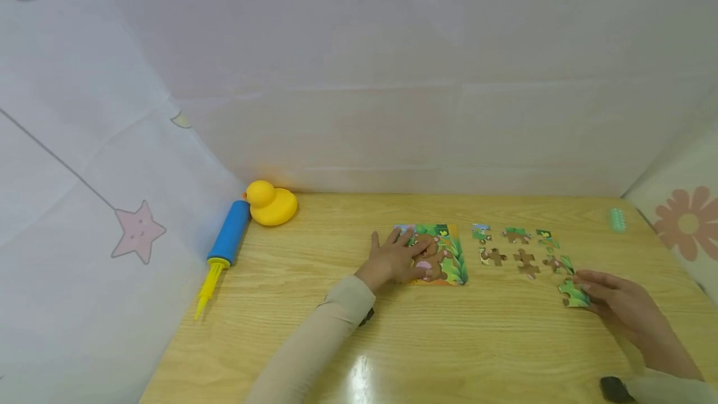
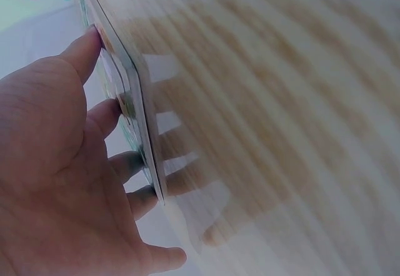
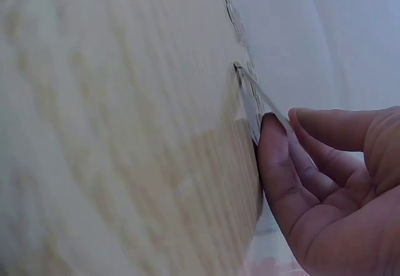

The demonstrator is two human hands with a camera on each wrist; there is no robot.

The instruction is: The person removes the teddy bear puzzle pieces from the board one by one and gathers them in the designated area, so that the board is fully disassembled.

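In the head view my left hand (image 1: 392,262) rests with spread fingers on a bear picture puzzle board (image 1: 455,264) lying on the table. The left wrist view shows the fingertips of that hand (image 2: 81,145) touching the top of the thin board (image 2: 147,126). Over to the right, my right hand (image 1: 619,304) pinches a green jigsaw piece (image 1: 573,293) by its right side. Seen from the right wrist, the piece (image 3: 270,100) is tilted, one edge close to the table, held between thumb and fingers of the hand (image 3: 337,182).
Several loose jigsaw pieces (image 1: 526,263) lie in two rows right of the board. A yellow rubber duck (image 1: 273,206) and a blue and yellow hand pump (image 1: 230,234) are at the left. A small green object (image 1: 617,219) lies far right. Pale cloth (image 1: 359,136) encloses the wooden table (image 1: 449,341).
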